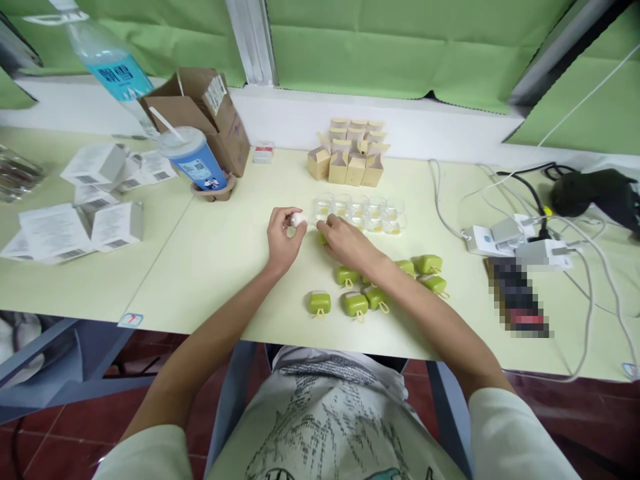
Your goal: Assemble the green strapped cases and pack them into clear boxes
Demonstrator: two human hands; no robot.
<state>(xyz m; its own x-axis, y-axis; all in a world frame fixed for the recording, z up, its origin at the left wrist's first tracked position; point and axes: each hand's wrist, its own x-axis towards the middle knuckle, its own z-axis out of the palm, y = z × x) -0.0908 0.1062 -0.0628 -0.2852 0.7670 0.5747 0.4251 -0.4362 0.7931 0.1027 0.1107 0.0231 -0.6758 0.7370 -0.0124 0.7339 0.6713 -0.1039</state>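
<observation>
My left hand (284,243) pinches a small white rounded piece (299,219) between thumb and fingertips. Just to its right, my right hand (347,243) has its fingers bent down, with a green case (323,237) partly hidden under the fingertips. Whether that hand grips the case or only touches it is hard to see. Clear plastic cups (375,212) with bits of yellow in them stand in rows behind the right hand. Several green cases with loops, among them one at the front (320,303), lie around and under my right forearm.
Small open cardboard boxes (356,167) stand by the wall. On the left are white boxes (55,230), a blue cup (195,160), a brown carton (220,120) and a water bottle (115,70). A power strip (493,241) with cables and a blurred-out dark object (517,297) occupy the right side.
</observation>
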